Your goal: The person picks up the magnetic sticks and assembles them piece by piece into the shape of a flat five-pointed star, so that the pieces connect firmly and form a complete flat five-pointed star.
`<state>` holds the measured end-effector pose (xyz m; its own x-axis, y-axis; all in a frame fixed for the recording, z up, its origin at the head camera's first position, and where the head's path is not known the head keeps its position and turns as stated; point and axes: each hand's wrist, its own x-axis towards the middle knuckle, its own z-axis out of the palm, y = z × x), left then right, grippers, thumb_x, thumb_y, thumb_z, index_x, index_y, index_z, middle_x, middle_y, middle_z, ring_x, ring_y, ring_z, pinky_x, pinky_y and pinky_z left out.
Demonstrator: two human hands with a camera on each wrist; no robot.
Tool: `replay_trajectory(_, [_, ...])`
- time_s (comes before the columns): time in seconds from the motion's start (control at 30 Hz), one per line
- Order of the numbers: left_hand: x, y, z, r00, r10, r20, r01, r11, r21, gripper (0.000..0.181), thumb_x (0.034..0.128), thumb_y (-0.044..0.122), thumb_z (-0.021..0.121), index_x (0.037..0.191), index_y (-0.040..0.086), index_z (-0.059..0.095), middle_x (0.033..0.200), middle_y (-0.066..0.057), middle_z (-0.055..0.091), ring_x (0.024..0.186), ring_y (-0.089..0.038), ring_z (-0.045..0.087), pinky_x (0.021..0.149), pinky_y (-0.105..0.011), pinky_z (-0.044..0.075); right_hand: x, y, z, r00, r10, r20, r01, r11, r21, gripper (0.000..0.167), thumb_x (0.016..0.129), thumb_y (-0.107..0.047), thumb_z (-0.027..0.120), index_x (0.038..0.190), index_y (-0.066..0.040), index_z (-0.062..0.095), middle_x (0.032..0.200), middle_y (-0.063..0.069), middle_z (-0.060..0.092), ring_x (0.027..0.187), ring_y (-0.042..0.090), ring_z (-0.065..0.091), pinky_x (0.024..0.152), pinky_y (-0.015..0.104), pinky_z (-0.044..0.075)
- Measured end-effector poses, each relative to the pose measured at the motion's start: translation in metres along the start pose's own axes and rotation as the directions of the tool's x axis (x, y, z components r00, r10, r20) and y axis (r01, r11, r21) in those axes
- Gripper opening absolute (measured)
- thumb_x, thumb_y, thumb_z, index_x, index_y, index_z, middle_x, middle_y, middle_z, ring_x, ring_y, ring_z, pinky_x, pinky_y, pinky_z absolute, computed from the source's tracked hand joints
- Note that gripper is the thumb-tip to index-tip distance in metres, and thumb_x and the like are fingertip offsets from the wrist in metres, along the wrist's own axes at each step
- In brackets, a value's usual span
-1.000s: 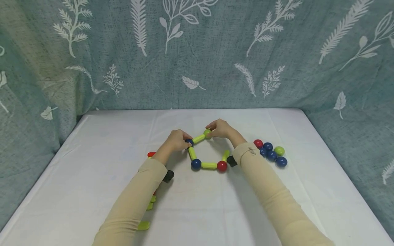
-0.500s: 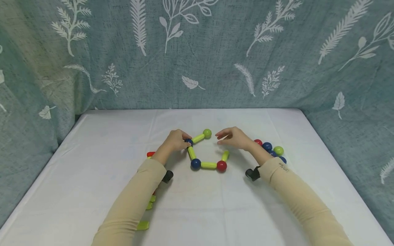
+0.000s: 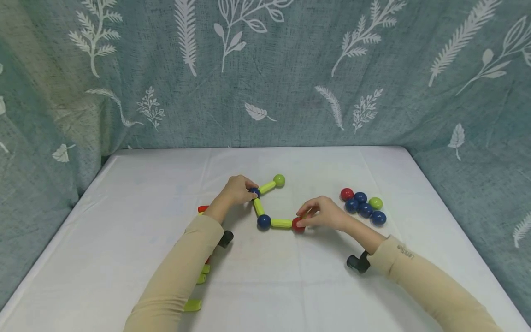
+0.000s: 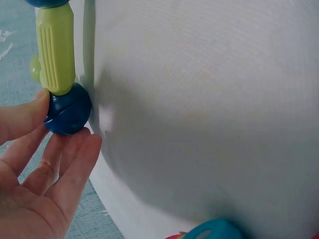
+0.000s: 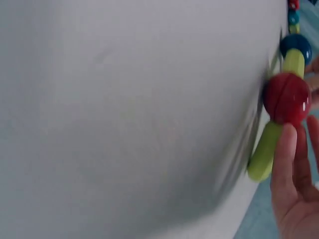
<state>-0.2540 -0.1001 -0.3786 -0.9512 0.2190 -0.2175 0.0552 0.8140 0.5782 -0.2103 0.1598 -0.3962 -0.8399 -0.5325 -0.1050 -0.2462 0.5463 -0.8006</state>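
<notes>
On the white table lies an unclosed chain of yellow-green rods and coloured balls. My left hand (image 3: 238,190) pinches the blue ball (image 4: 69,110) at its left corner between thumb and fingers. From there one rod (image 3: 267,186) leads to a green ball (image 3: 280,180), another (image 3: 259,207) to a second blue ball (image 3: 263,222). A further rod (image 3: 281,223) joins that one to a red ball (image 5: 286,97). My right hand (image 3: 323,213) has thumb and fingers at the red ball, holding it. The end rod (image 5: 264,152) beyond it is mostly hidden in the head view.
Several loose balls, blue, red and green, cluster at the right; a blue one (image 3: 365,210) sits among them. Partly under my left forearm lie yellow-green rods (image 3: 192,305) and a red piece (image 3: 203,209). A patterned curtain (image 3: 265,74) hangs behind the table.
My right hand let go of the green ball, drew back to the right, then came down and forward to the red ball. My left hand stays on the blue ball.
</notes>
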Motion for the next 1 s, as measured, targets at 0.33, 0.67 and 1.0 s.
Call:
replay_trajectory(0.33, [0.001,0.002,0.001,1.0,0.008,-0.001,-0.008,1.0,0.01,0.03,0.0845,0.012,0.065,0.114,0.004,0.064,0.112,-0.011,0.063,0.108,-0.026,0.054,0.091,-0.036,0.043,-0.005,-0.001,0.013,0.992,0.042,-0.122,-0.05,0.997,-0.059,0.02,0.072,-0.015,0.078,0.086,-0.003,0.07,0.082,0.002,0.066,0.067,0.011,0.057,0.056,0.024,0.048])
replay_trajectory(0.67, [-0.003,0.002,-0.002,1.0,0.009,0.02,-0.01,0.999,0.039,0.03,0.0837,0.013,0.066,0.111,0.001,0.065,0.109,-0.013,0.064,0.104,-0.027,0.055,0.088,-0.036,0.045,-0.006,-0.008,0.007,0.987,0.077,-0.141,-0.094,0.989,-0.111,0.018,0.073,-0.012,0.076,0.087,-0.003,0.07,0.081,0.003,0.066,0.068,0.012,0.058,0.058,0.024,0.049])
replay_trajectory(1.0, [-0.028,0.003,0.0,0.995,0.085,0.059,-0.094,0.977,0.192,0.021,0.0772,0.02,0.074,0.087,0.004,0.063,0.08,-0.007,0.063,0.074,-0.018,0.056,0.063,-0.026,0.046,0.003,-0.004,-0.01,0.968,0.205,-0.144,-0.222,0.968,-0.118,0.02,0.074,-0.009,0.075,0.092,-0.003,0.07,0.087,0.006,0.066,0.075,0.016,0.06,0.063,0.026,0.051])
